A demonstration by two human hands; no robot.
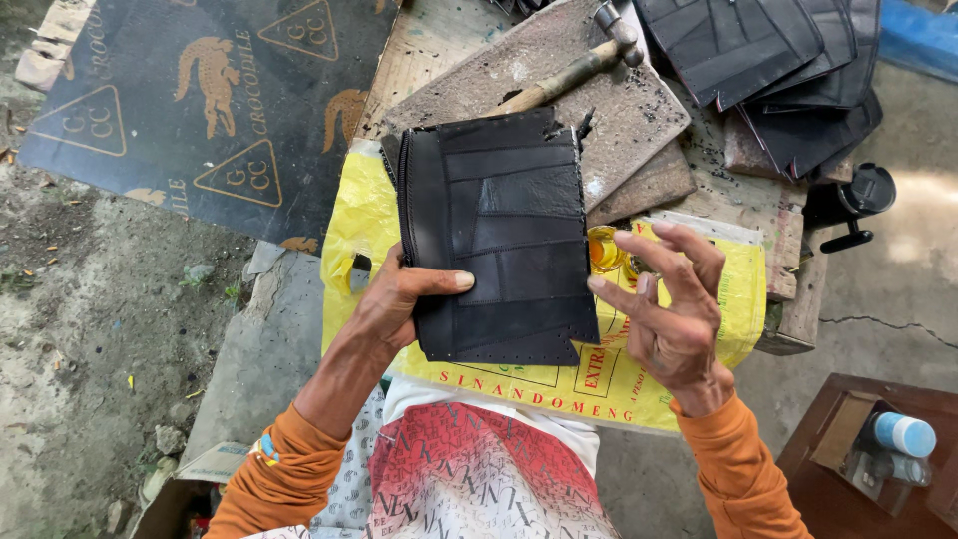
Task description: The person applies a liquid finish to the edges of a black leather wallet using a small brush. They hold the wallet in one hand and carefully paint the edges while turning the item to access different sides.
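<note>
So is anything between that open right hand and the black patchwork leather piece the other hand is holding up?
Nothing visible. The right hand hovers open beside the black stitched leather piece, its fingertips close to the right edge, only air between. The left hand grips the left side.

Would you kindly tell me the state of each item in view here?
Black patchwork panel: flat, held up by left hand, thumb across its front.
Right hand: open, fingers spread, holding nothing.
Hammer: lying on the grey slab.
Stack of black panels: lying untouched.
Small bottle: capped.

One head-worn camera looks steeply down, close over the cluttered workbench [738,200].
</note>
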